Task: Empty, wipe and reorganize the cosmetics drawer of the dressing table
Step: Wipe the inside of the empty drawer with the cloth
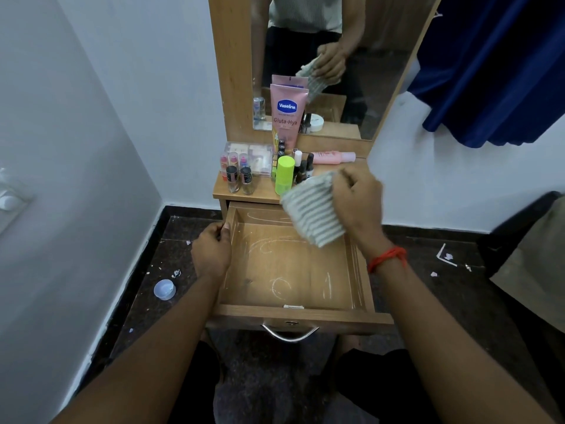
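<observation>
Head view. Wooden drawer (293, 270): pulled fully out, nothing inside, floor marked with whitish streaks; metal handle (290, 333) on the front. Left hand (211, 250): fingers curled over the drawer's left wall, gripping it. Right hand (356, 198): fingers clenched on a striped grey-and-white cloth (312, 212), held above the drawer's far right corner, hanging clear of the floor. Tabletop (263, 194): crowded with a Vaseline tube (287, 113), lime-green bottle (284, 175), two nail polish bottles (240, 179), clear compartment box (250, 157), pink bottle (333, 157) lying flat. Mirror (336, 56) behind.
</observation>
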